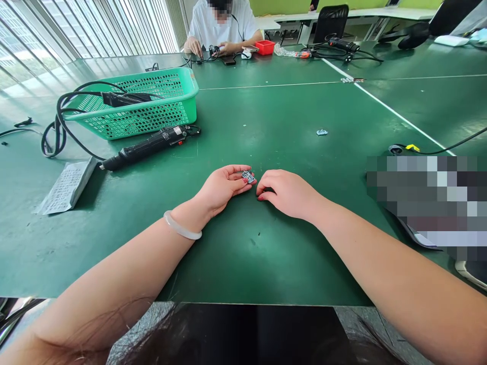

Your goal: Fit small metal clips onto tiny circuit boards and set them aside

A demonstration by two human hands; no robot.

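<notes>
Just left of the middle of the green table, my left hand (pixel 224 188) is turned palm up. Its thumb presses a small silver-grey part (pixel 248 176) with cut-outs against the fingers; I cannot tell its exact kind. A pale bangle (pixel 181 227) circles that wrist. My right hand (pixel 287 192) is close beside it, back upward, with thumb and fingers curled together. Whatever those fingertips may pinch is hidden or too small to name. Farther off to the right, another small silvery piece (pixel 321 132) lies on the tabletop.
A black electric screwdriver (pixel 146 147) lies before a green basket (pixel 140 119) with cables. A folded paper packet (pixel 68 187) is at left. Across the table a person (pixel 222 30) handles small items beside a red tray (pixel 265 47). A blurred-out object (pixel 429 203) occupies the right.
</notes>
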